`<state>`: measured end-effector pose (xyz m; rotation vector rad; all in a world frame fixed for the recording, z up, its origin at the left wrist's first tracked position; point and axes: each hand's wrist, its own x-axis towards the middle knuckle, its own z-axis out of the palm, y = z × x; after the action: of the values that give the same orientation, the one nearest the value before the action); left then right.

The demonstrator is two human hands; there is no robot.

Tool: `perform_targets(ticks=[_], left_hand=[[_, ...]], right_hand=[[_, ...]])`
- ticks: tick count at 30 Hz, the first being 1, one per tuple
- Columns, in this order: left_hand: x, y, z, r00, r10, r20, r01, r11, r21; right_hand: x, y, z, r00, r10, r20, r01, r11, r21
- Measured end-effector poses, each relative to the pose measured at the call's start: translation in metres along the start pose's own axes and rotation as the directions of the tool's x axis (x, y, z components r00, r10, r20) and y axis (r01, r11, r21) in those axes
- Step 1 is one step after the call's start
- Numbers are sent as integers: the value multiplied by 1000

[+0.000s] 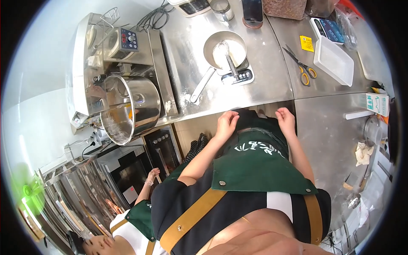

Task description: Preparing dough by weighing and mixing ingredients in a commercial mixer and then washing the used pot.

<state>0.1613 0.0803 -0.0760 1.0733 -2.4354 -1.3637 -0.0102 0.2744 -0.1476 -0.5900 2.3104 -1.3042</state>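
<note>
apron (pixel 259 168): dark green with a white squiggly print, tan straps
scissors (pixel 302 68): yellow handles, upper right of the frame
tray (pixel 333 60): plain white, right next to them
bowl (pixel 225 49): shiny steel, white powder inside, top centre
counter (pixel 263 80): bare silver metal
sticky note (pixel 306 43): bright yellow
mixer bowl (pixel 129 108): polished steel, left side

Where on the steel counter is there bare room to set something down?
Bare steel lies between the stand mixer and the bowl of flour on its scale, and below the white tray toward the carton. The back edge is crowded. Both hands, left hand and right hand, hang empty at the counter's front.
</note>
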Motion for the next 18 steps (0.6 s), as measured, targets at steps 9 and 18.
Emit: perform_targets(ticks=[9,18], left_hand=[[33,35,-50,923,277,-267,-280,960,31],[86,21,-104,852,372,-368,-109,814,570]], right_hand=[[75,-152,51,880,-465,95,475,868,-143],[130,-177,72,700,-688,190,711,649,-269]])
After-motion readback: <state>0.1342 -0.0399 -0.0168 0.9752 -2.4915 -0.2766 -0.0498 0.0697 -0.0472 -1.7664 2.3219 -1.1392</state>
